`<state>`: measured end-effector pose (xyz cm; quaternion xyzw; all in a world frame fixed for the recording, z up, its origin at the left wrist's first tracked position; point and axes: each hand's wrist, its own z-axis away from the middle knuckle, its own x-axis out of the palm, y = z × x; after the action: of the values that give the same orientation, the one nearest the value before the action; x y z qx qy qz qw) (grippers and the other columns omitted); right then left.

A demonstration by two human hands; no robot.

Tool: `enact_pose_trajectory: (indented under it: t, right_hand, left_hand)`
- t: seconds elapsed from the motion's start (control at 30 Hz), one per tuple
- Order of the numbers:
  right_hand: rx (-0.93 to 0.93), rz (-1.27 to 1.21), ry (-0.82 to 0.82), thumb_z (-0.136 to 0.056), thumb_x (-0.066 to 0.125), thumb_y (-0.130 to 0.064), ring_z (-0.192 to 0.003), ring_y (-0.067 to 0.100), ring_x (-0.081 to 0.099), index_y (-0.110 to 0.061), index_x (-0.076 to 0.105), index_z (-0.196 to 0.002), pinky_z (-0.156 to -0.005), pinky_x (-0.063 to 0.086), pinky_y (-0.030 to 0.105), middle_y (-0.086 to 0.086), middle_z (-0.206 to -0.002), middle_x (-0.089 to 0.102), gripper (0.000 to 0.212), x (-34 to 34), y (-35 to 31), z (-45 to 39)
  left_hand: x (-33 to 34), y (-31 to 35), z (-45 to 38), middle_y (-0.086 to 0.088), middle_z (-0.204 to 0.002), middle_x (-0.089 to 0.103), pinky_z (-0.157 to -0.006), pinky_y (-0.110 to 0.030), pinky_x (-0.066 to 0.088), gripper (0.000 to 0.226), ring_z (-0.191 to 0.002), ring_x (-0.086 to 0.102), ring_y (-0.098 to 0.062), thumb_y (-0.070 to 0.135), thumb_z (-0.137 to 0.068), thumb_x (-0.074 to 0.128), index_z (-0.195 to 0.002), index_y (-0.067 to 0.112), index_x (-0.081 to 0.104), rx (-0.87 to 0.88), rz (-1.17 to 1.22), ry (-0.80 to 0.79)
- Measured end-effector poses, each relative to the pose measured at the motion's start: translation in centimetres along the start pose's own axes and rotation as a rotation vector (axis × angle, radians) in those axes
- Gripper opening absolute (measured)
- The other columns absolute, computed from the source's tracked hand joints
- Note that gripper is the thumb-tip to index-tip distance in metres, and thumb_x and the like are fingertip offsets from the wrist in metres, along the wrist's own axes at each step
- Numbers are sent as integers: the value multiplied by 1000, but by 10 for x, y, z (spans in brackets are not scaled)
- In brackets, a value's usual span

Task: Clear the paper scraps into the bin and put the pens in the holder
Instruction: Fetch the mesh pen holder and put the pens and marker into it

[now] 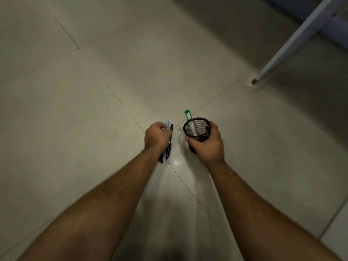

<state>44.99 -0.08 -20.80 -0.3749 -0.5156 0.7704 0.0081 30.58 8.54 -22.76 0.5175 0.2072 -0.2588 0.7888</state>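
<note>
Left hand (157, 137) gripped pens (168, 146) mid-barrel, light, stiff, slippery; right hand (206, 146) clasped light mesh holder (197, 131) by wall.

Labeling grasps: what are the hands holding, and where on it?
Left hand grips a bundle of pens around mid-shaft. Right hand grips the black mesh holder around its side wall; the green-capped marker stands inside.

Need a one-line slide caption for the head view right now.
Right hand holds the mesh pen holder with a green-capped marker inside; left hand grips a bundle of pens.
</note>
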Motion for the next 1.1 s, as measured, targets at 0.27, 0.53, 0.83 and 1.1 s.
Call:
enact_pose_trajectory:
  t: [0.27, 0.53, 0.83, 1.1]
  right_hand:
    - [-4, 22, -2, -59, 83, -52, -116, 17, 58, -34, 48, -129, -98, 52, 39, -9, -125, 60, 81, 5, 5, 5]
    - [22, 154, 19, -54, 77, -63, -116, 23, 57, -29, 47, -133, -95, 52, 44, -3, -126, 60, 91, 1, -1, 6]
    - [2, 254, -8, -62, 83, -50, -118, 28, 53, -28, 47, -134, -94, 48, 40, 1, -127, 59, 83, -1, -12, 2]
    - [-1, 206, -18, -59, 83, -53, -117, 25, 55, -26, 45, -136, -95, 51, 43, 1, -127, 59, 91, 5, -14, 6]
  left_hand:
    - [28, 8, 11, -9, -97, 70, -68, -33, 56, 31, -83, 67, -24, 32, -90, 65, -109, 7, 67, 81, -621, -68]
    - [-10, 24, 4, -3, -83, 70, -71, -31, 54, 20, -81, 66, -25, 37, -79, 64, -84, 18, 65, 59, -146, -66]
    - [-47, 60, 4, 5, -99, 69, -73, -30, 50, 25, -90, 63, -18, 43, -82, 69, -104, 30, 71, 624, -613, -266]
    - [-31, 69, -1, -3, -92, 67, -75, -32, 57, 27, -79, 64, -19, 10, -70, 82, -95, 13, 72, 413, -266, -360]
